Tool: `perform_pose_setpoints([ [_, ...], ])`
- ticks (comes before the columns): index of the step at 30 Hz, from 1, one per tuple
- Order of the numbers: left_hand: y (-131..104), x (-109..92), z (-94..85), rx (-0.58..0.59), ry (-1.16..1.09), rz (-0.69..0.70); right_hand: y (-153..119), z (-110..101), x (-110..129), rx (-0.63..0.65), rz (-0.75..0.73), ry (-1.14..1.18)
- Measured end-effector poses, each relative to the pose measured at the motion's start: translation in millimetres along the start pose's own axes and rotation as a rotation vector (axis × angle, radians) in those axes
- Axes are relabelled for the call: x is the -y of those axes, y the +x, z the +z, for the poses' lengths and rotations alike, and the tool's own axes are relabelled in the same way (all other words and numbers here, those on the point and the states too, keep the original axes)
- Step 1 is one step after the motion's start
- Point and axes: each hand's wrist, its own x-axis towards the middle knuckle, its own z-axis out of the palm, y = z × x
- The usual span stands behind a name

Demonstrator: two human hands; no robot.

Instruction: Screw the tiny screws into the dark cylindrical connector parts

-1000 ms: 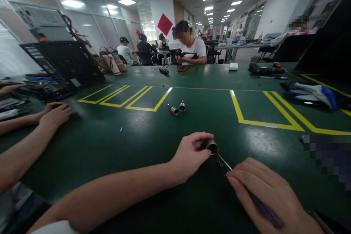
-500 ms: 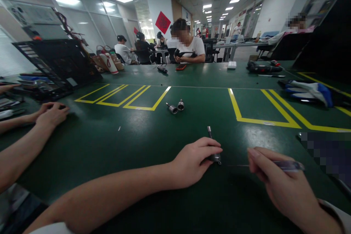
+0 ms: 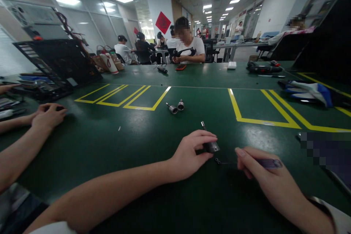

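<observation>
My left hand [image 3: 192, 153] rests on the green table [image 3: 153, 135], its fingers around a dark metal fitting [image 3: 211, 147] whose thin silver shank [image 3: 203, 125] points away from me. To the right, my right hand [image 3: 263, 172] is closed on the handle of a thin screwdriver [image 3: 270, 163]. The screwdriver's shaft points left, and beside its tip lies a tiny ring-shaped part [image 3: 217, 161], just below the fitting. Farther off, two metal socket pieces [image 3: 173, 108] [image 3: 180, 105] lie side by side on the table.
Another person's hands [image 3: 51, 115] are at the left edge of the table. Yellow tape outlines [image 3: 268, 122] mark the tabletop. Blue and white gloves [image 3: 309, 91] and a black tool [image 3: 263, 67] lie at the right. A seated person [image 3: 189, 44] faces me across the table.
The fitting in my left hand has moved slightly up and tilted, and the small ring-shaped part now shows apart from it on the table. My right hand has shifted left with the screwdriver.
</observation>
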Motion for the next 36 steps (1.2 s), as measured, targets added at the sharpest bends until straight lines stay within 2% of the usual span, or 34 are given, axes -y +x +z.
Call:
perform_pose_setpoints([
  [4,3,1,0.1,-0.077,-0.289,-0.189,1,-2,7,0.046,-0.085,-0.046],
  [8,5,0,-1.9,-0.104,-0.373,-0.287,1,-3,8,0.034,-0.056,-0.051],
  [13,5,0,-3.8,-0.107,-0.377,-0.296,1,-7,1,-0.053,-0.008,-0.031],
  [19,5,4,-3.9,-0.098,-0.397,-0.301,-1,-6,-2,-0.082,0.028,-0.029],
  [28,1,-9,2.8,-0.051,-0.419,-0.296,2,-3,-4,-0.026,0.109,-0.06],
  [32,0,-10,2.8,-0.046,-0.413,-0.272,2,-3,-5,-0.033,0.102,-0.052],
  [36,1,-10,9.9,-0.004,-0.54,-0.286,4,-3,-3,-0.026,0.065,-0.049],
])
